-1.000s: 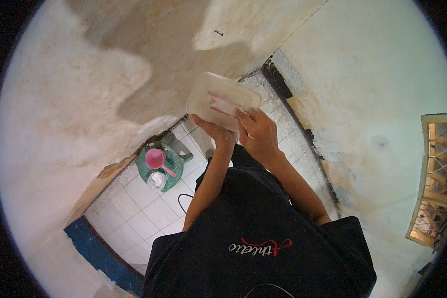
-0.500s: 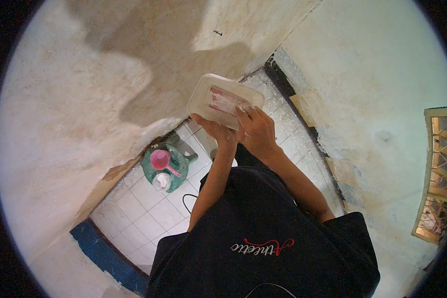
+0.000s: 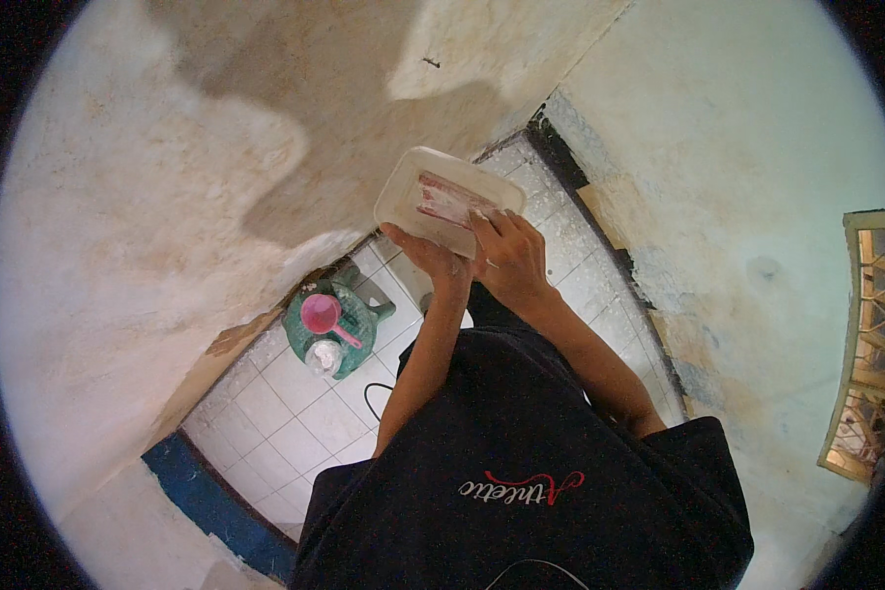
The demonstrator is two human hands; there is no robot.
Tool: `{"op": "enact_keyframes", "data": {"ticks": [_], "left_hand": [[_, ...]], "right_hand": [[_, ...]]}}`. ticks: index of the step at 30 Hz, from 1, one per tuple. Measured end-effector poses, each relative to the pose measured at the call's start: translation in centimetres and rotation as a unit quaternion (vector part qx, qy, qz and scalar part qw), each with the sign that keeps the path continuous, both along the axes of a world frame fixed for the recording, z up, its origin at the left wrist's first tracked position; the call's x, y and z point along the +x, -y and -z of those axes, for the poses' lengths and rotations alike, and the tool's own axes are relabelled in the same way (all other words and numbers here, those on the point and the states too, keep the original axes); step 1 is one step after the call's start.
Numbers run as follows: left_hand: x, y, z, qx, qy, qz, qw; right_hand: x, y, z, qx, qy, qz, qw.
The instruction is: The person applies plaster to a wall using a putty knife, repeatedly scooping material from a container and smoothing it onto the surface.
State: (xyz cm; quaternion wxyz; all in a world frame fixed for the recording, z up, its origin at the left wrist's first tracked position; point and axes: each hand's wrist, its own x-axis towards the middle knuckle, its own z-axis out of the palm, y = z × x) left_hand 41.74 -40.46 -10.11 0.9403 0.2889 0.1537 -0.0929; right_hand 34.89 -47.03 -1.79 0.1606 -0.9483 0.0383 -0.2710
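A whitish, see-through rectangular plastic tub [image 3: 397, 204] is held up in front of me, close to the wall. My left hand [image 3: 441, 262] grips its near side from below, the thumb lying along the rim. Inside the tub shows a flat red scraper [image 3: 452, 200] smeared with white paste. My right hand [image 3: 511, 258] reaches over the tub's right edge, fingers bent and closed on the scraper's near end. White smudges mark the right hand's fingers. The left hand's other fingers are hidden under the tub.
Below, on a white tiled floor [image 3: 300, 418], stands a green plastic stool [image 3: 359, 305] bearing a pink dipper [image 3: 320, 313] and a clear container of white stuff [image 3: 324, 358]. Patchy walls meet in the corner ahead. A grated window [image 3: 860, 344] is at right.
The tub and both hands have barely shifted in the view. My right hand keeps its hold on the scraper, and the left keeps the tub.
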Motion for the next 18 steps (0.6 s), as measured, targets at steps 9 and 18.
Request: {"op": "enact_keyframes", "data": {"ticks": [9, 18], "left_hand": [[-0.1, 0.0, 1.2, -0.014, 0.003, -0.016, 1.000], [-0.2, 0.1, 0.9, -0.022, 0.002, -0.011, 1.000]], "right_hand": [[0.0, 0.7, 0.4, 0.036, -0.009, 0.001, 0.999], [-0.4, -0.1, 1.0, 0.016, 0.003, -0.023, 1.000]]}}
